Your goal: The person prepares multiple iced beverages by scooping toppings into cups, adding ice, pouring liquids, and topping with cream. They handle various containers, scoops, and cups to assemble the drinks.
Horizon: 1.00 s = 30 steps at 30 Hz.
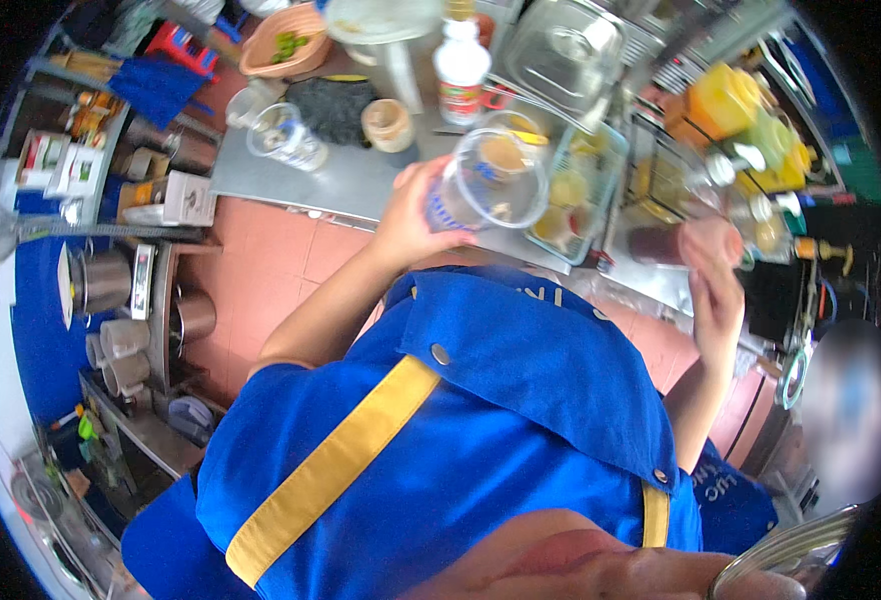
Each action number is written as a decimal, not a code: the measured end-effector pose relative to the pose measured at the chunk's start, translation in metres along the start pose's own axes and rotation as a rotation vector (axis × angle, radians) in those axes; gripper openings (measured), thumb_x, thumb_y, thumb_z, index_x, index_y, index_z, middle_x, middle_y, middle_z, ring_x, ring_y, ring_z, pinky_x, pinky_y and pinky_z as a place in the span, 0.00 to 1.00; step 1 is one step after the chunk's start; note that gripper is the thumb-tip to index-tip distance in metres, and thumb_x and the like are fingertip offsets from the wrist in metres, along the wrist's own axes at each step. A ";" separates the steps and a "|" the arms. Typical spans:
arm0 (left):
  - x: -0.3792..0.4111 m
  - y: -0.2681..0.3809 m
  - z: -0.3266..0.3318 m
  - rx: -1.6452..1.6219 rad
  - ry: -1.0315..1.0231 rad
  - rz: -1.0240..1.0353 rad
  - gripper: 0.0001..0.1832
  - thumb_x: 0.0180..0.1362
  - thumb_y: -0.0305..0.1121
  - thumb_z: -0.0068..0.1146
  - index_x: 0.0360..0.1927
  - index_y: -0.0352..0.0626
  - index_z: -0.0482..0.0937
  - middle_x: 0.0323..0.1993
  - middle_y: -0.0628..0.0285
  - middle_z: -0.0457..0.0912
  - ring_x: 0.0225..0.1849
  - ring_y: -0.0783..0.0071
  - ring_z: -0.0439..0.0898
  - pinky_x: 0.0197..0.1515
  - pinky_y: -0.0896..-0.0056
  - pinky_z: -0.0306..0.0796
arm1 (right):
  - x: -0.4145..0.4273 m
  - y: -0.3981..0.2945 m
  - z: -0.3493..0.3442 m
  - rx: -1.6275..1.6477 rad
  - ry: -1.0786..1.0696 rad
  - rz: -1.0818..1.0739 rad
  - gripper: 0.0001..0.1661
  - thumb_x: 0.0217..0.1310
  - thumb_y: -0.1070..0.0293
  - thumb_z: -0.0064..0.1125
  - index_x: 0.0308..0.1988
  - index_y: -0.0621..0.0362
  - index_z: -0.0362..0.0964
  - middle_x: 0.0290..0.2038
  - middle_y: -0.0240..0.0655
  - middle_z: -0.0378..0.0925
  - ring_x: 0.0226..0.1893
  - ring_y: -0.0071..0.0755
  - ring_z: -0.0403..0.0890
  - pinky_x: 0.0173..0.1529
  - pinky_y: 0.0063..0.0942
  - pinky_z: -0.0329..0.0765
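Observation:
My left hand (414,214) is closed around a clear plastic cup (489,180) with blue print, its wide rim facing up. My right hand (716,289) is at the right, its fingers at the pinkish top of a blurred container (662,244) with dark red contents; the blur hides whether they grip it. Beyond the left hand, another clear printed cup (287,139) stands on the metal counter, near a black cloth (332,109) and a dark jar with a tan top (388,127). A white bottle with a red label (461,71) stands behind the held cup.
A teal basket (590,199) holding yellowish items is between my hands. Pump bottles (725,165) and yellow jugs (725,97) stand at the right. A peach basket of green fruit (285,41) and a steel lid (564,56) lie further back. Another person (737,491) is close at the right.

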State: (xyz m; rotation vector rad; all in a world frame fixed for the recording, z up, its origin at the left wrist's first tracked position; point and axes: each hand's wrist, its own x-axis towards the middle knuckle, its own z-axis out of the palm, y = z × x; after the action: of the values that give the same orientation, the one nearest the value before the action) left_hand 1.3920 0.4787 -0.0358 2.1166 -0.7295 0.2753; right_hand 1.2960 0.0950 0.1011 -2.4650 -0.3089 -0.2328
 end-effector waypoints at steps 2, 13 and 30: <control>-0.038 -0.045 -0.025 -0.223 0.137 -0.284 0.50 0.37 0.46 0.78 0.60 0.33 0.62 0.55 0.47 0.73 0.55 0.53 0.74 0.59 0.56 0.67 | -0.009 -0.011 0.037 0.150 0.030 0.102 0.13 0.64 0.75 0.51 0.47 0.65 0.77 0.48 0.42 0.81 0.51 0.38 0.79 0.58 0.32 0.70; -0.093 -0.180 -0.097 -0.175 -0.026 -0.634 0.50 0.42 0.39 0.75 0.63 0.29 0.56 0.55 0.42 0.72 0.56 0.50 0.74 0.58 0.62 0.68 | 0.116 -0.146 0.218 0.194 -0.248 0.027 0.15 0.60 0.79 0.53 0.47 0.62 0.77 0.45 0.41 0.82 0.48 0.40 0.81 0.54 0.31 0.73; -0.033 -0.382 -0.275 0.398 0.075 -0.580 0.09 0.61 0.33 0.52 0.40 0.40 0.77 0.36 0.43 0.81 0.42 0.44 0.80 0.43 0.48 0.72 | 0.277 -0.272 0.245 0.125 -0.292 -0.352 0.16 0.55 0.74 0.60 0.46 0.61 0.77 0.44 0.45 0.80 0.46 0.48 0.80 0.51 0.36 0.76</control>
State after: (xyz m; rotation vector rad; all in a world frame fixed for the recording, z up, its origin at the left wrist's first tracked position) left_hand 1.6080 0.8861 -0.1359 2.5692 0.0100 0.1868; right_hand 1.5080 0.5011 0.1322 -2.3051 -0.8584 0.0035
